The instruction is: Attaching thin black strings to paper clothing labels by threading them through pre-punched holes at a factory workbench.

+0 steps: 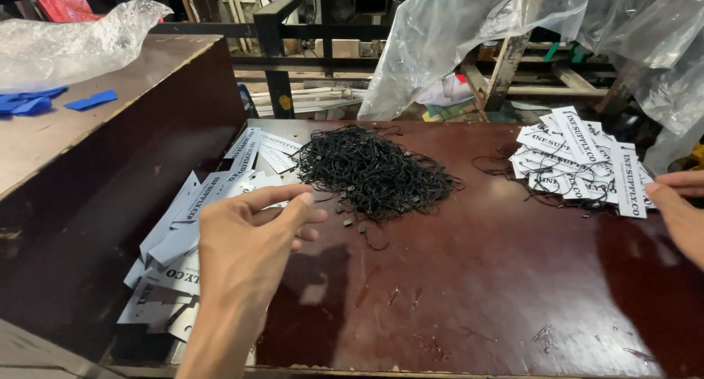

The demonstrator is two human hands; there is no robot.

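From the head camera, the left hand [246, 229] hangs over the left part of a dark red-brown table [477, 298], its back toward the camera. Its fingers [297, 197] are loosely curled and point right, the forefinger and thumb drawn close to each other; whether anything thin is pinched between them cannot be told. Just beyond those fingertips, to the upper right, lies a tangled heap of black strings [370, 170], near but not touching the hand. A few small black bits lie loose on the table at the heap's near edge.

Under and to the left of the left hand, a spread of white printed tags [187, 225] lies along the table's left edge, some overlapping, beside a dark wooden side panel [110, 203].

The right hand [678, 210] enters at the right edge, only partly in view. Its fingers are stretched out leftward, a little apart, and their tips touch or almost touch the right edge of a second pile of white tags [579, 163], which has black strings threaded through it and trailing to the left.

Clear plastic sheeting [455, 34] hangs behind the table, and blue scraps [88, 100] lie on a raised wooden surface at left.
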